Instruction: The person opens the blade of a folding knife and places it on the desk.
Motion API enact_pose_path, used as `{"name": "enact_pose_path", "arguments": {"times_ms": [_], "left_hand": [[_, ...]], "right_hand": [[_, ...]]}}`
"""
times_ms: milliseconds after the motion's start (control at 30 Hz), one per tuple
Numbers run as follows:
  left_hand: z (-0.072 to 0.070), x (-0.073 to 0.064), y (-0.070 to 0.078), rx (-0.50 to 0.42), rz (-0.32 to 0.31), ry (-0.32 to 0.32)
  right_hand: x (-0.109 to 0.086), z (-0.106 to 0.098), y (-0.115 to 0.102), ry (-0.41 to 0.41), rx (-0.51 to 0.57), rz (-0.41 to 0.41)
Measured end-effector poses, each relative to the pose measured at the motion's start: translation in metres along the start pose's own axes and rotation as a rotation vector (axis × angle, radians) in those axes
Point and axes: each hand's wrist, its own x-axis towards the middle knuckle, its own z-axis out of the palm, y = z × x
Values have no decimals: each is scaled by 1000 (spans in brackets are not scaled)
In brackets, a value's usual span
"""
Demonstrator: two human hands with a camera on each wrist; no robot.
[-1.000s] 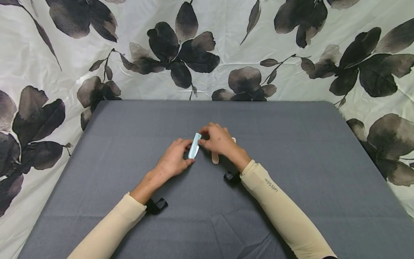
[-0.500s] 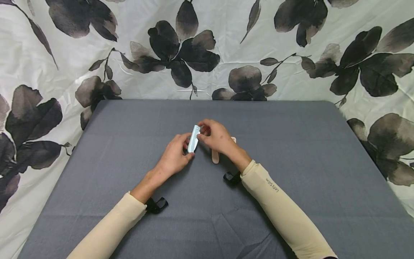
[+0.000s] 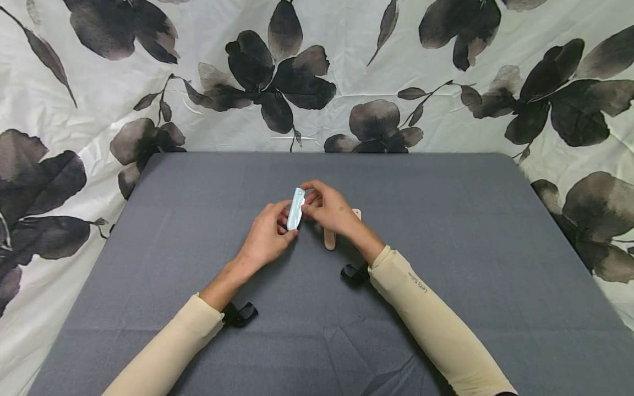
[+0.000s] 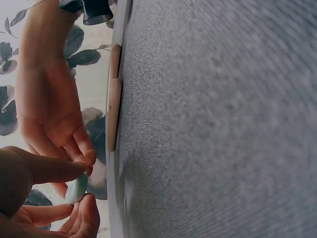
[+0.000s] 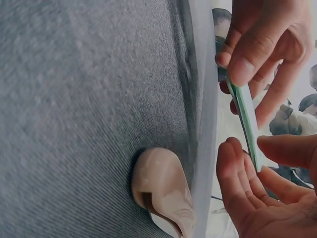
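A light blue folding knife (image 3: 295,209) is held above the table between both hands, tilted slightly. My left hand (image 3: 266,233) pinches it along its left side and lower end. From the other side, my right hand (image 3: 333,208) pinches near its upper end with thumb and fingertips. In the right wrist view the knife (image 5: 246,124) is seen narrow, with the left thumb (image 5: 243,69) on one end and the right thumb (image 5: 277,148) by the other. How far its blade stands out is hard to tell.
A beige folding knife (image 3: 329,240) lies on the grey table cover (image 3: 421,209), partly hidden by the right hand and wrist. In the right wrist view this beige knife (image 5: 161,178) shows a slot with a pale blade. Floral cloth (image 3: 346,49) hangs behind the table.
Both hands have risen slightly away from the body with the light blue knife. The blade, seen apart from the handle's lower right side earlier, now shows less clearly. The beige knife stays put.
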Motion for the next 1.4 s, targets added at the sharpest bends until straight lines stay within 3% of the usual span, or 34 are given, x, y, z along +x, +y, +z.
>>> {"name": "enact_pose_path", "arguments": {"times_ms": [100,467,700,867,1400], "left_hand": [[0,1,0,-22,-5,0],[-3,1,2,-121,-43,1],[-3,4,0,-287,-105,4],[-3,4,0,-369,-129,7],[-7,3,-1,-421,-118,-24]], "right_hand": [[1,2,1,-1,94,2],[3,5,2,33,274,-4],[0,7,1,47,327,-2],[-1,10,1,57,328,-4],[-3,5,-4,64,282,34]]}}
